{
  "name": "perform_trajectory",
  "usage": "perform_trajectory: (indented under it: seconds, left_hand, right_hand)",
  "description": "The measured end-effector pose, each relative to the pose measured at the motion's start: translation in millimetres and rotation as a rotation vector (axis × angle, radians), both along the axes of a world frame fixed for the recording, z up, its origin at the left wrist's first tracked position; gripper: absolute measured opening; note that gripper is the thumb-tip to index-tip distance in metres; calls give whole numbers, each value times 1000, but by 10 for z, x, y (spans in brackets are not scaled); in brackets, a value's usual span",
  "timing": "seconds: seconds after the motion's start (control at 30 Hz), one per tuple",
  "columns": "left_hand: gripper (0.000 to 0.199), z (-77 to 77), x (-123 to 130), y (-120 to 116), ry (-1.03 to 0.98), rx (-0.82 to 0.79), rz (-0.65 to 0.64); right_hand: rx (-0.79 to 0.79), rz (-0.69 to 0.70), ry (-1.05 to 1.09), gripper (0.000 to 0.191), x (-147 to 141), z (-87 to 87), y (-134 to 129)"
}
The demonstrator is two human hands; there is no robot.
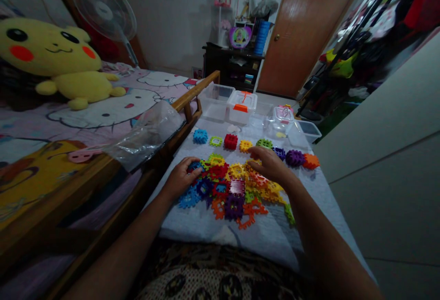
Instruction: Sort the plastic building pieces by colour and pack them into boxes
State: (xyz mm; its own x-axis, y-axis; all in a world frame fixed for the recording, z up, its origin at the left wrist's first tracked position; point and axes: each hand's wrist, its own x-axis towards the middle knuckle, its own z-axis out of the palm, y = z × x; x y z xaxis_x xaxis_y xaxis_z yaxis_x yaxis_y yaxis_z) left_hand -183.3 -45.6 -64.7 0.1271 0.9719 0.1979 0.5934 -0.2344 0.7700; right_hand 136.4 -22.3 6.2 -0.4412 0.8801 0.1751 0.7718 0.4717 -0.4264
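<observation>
My left hand (182,177) rests at the left edge of a pile of toothed plastic building tiles (220,171), thumb and fingers apart around a blue tile (195,167). Over the pile's far right side is my right hand (270,164), its fingers apart and their tips beside a small yellow tile stack (245,146). Whether they touch it, I cannot tell. The pile mixes red, yellow, orange, green, blue and purple tiles. Behind it, sorted by colour, stand a light blue stack (200,136), a red stack (230,141), a purple stack (294,158) and an orange stack (311,161).
Clear plastic boxes (216,107) line the table's far end, one with an orange-latched lid (242,102). A wooden bed rail (185,102) runs along the left, with a plastic bag (147,130) over it. A pale cabinet (395,153) borders the right side.
</observation>
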Motion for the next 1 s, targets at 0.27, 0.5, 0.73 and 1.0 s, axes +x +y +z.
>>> perform_trajectory:
  seconds: [0.27,0.5,0.73,1.0]
  left_hand:
    - [49,113,-53,67,15,-142,-76]
    - [46,276,145,391,265,-30,-213]
    - [44,316,419,504,508,-29,-311]
    - [28,358,430,506,538,-46,-383]
  right_hand:
    - [4,-318,97,30,818,-284,-590]
    - [140,-720,272,34,1211,-599,-624]
    - [108,-837,431,33,1345,-772,-598]
    - [119,-835,395,33,1360,-824,-543]
